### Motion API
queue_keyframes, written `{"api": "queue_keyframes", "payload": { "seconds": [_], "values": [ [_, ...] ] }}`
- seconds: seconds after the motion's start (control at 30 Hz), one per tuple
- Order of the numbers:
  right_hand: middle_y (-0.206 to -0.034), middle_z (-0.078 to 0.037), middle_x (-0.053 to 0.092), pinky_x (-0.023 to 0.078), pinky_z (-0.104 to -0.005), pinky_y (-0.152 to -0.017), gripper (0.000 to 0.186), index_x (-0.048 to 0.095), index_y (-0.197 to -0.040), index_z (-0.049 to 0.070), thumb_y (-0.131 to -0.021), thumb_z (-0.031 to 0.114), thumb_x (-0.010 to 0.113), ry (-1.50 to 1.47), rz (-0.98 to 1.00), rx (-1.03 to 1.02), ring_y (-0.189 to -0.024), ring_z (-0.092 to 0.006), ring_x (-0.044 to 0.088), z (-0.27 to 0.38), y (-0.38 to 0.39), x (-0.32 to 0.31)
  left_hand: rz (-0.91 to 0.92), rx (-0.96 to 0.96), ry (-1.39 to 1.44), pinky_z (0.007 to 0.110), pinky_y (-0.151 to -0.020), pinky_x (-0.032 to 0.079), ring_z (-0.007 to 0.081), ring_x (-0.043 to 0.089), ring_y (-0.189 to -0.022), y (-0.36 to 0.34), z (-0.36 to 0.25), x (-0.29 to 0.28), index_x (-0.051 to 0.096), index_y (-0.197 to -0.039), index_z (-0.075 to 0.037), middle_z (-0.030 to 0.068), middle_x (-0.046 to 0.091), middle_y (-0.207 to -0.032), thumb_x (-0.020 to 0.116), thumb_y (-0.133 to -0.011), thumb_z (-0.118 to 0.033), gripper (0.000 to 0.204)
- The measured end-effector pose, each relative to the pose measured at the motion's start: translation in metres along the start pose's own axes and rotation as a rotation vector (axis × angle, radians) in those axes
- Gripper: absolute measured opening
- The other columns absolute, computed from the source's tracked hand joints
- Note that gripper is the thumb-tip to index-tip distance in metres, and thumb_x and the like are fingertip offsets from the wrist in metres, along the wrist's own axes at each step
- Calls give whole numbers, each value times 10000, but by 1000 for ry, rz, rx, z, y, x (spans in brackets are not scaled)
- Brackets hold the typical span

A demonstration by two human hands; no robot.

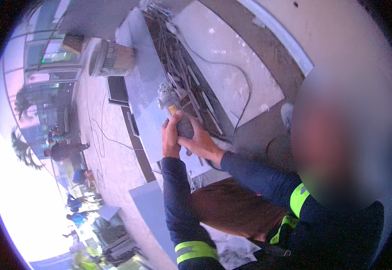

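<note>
- Nearest the camera, we count two navy sleeves (pixel 177 198), each with one lime band (pixel 196 252), at the lower middle and lower right.
- We count two bare hands. At the centre of the frame, the left hand (pixel 171 137) is curled round one grey power tool (pixel 185 126); the right hand (pixel 201 143) grips the same body from the right side, its thumb laid across toward the left hand.
- We find the tool held slantwise, its metallic head toward the upper part of the frame. Its casing is grey and carries one yellow label. We cannot tell whether it is running.
- We note one bucket (pixel 119 58) at the upper left, its side stained, its rim facing the left edge. We cannot tell what is in it.
- We observe one heap of narrow strips (pixel 191 85) at the upper middle, too many to count, beside one large white board (pixel 232 67) with a pale cable (pixel 245 78) lying across it.
- We record at least four people (pixel 65 152), small, along the left.
</note>
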State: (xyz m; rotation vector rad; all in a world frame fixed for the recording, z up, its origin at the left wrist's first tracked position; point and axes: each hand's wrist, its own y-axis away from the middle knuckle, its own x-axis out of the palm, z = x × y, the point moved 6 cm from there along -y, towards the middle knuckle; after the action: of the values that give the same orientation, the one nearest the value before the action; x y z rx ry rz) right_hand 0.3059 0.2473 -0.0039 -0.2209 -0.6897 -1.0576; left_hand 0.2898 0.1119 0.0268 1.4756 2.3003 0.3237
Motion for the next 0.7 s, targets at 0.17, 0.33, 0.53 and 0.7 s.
{"api": "queue_keyframes", "payload": {
  "seconds": [0.17,0.33,0.53,0.7],
  "values": [
    [-1193,-246,709,630,-422,-625,803,335,-1649,57,-1019,401,692,42,-141,33,-729,-310,762,-54,-44,-19,20,-30,-24,346,-838,585,192,708,-946,-53,38,-6,689,-1228,27,96,725,-1080,742,-1012,-378,462],
    [-1298,-376,682,525,-568,-1076,777,383,-1622,-3,-1082,521,578,167,-257,-14,-1152,-532,712,-84,-98,-11,-7,-107,57,362,-800,567,186,697,-898,-110,62,-30,698,-1171,-30,71,717,-1026,641,-1071,-434,421],
    [-1376,-355,646,539,-525,-1058,664,461,-1580,-11,-1091,410,617,19,-291,88,-1281,-489,664,-95,-141,-1,12,-95,-3,390,-851,578,216,704,-949,-152,53,-47,679,-1223,-32,83,721,-1067,615,-1072,-478,475],
    [-1373,-372,647,539,-527,-1063,678,459,-1576,-28,-1094,426,604,102,-314,98,-1262,-515,666,-106,-160,-17,1,-136,51,432,-938,572,261,693,-1086,-173,73,-35,625,-1372,-11,130,700,-1218,604,-1072,-500,574]
  ]
}}
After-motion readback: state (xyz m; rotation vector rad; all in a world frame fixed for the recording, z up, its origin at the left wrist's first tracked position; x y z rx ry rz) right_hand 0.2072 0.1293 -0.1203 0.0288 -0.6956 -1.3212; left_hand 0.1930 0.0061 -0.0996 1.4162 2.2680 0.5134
